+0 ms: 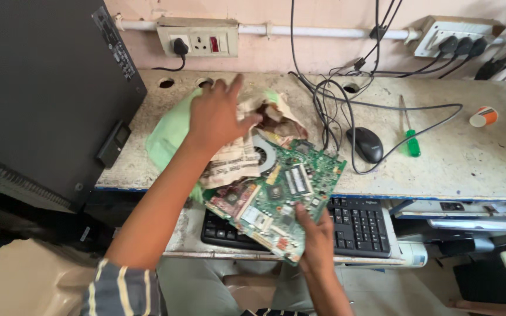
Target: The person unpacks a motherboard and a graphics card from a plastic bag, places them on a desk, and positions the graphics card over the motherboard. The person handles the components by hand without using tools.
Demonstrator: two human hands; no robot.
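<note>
A green circuit board with a round fan opening is held tilted over the black keyboard. My right hand grips its near edge from below. My left hand reaches forward and presses on crumpled newspaper and a pale green plastic bag that lie partly over the board's far end. The wrapping hides the board's upper left corner.
A large black computer case stands at the left. On the worn desk lie a black mouse, a green-handled screwdriver, tangled cables and a small tape roll. Wall sockets sit behind.
</note>
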